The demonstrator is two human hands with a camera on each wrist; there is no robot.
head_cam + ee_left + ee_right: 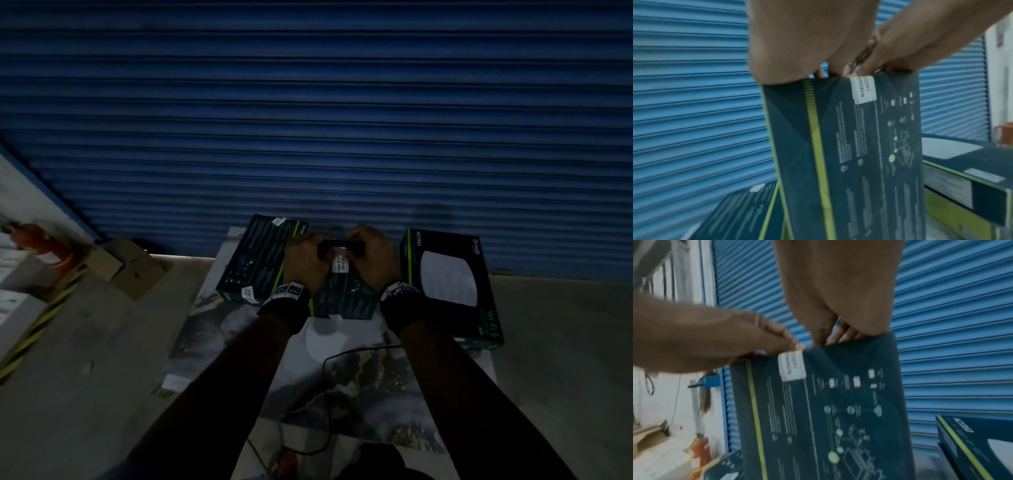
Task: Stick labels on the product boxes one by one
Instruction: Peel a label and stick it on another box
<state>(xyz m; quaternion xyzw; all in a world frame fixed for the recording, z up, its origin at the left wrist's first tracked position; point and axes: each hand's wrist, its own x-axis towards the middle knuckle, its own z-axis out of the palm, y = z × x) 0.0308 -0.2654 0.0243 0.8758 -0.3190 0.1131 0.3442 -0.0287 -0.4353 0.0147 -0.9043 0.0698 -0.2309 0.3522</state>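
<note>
Three boxes are seen on the mat [342, 383]. The middle box [346, 291], upright and bearing one label [340, 264], is gripped along its top edge by the left hand [303, 257] and right hand [375, 255], fingers curled.

The label's [863, 89] blurred print perhaps reads "broken"; fingers [849, 71] hide its top.

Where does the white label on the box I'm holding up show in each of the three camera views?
Head: the white label sits centre frame, between the left hand and right hand.
Left wrist: the label is upper centre, at the top edge of the held box.
Right wrist: the label is centre-left, at that same top edge.
Shared landmark: the blue shutter behind.
</note>
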